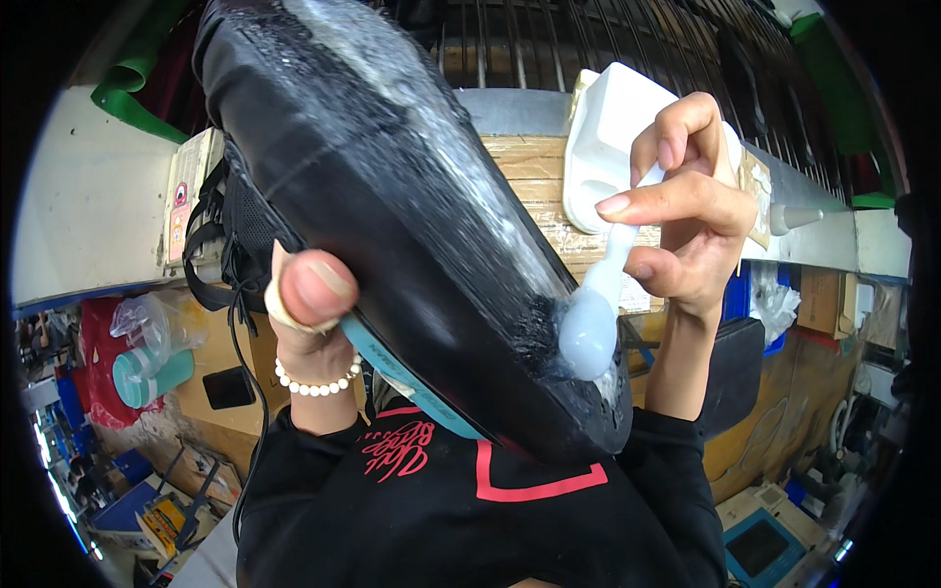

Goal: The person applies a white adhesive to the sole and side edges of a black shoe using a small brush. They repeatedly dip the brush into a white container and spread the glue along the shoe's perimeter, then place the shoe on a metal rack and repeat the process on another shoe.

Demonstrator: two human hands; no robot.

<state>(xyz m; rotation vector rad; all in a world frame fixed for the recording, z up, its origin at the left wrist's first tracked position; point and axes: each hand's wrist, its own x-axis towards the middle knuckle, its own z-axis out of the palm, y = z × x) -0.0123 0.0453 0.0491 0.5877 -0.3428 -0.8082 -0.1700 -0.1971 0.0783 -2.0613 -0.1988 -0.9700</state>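
A black shoe upper stretched over a teal shoe last is held slantwise in front of my chest. My left hand is closed round its left side, with the thumb showing and the fingers hidden behind it. A wet, whitish smear of glue runs along the upper's facing side, from top to lower right. My right hand pinches the thin handle of a white glue brush. The brush's thick, glue-coated head touches the lower right end of the upper.
Behind the upper lies a worn bench board with a white plastic tray. Metal rollers run along the far side. A black mesh bag is at the left. Farther down left are a teal container and a phone.
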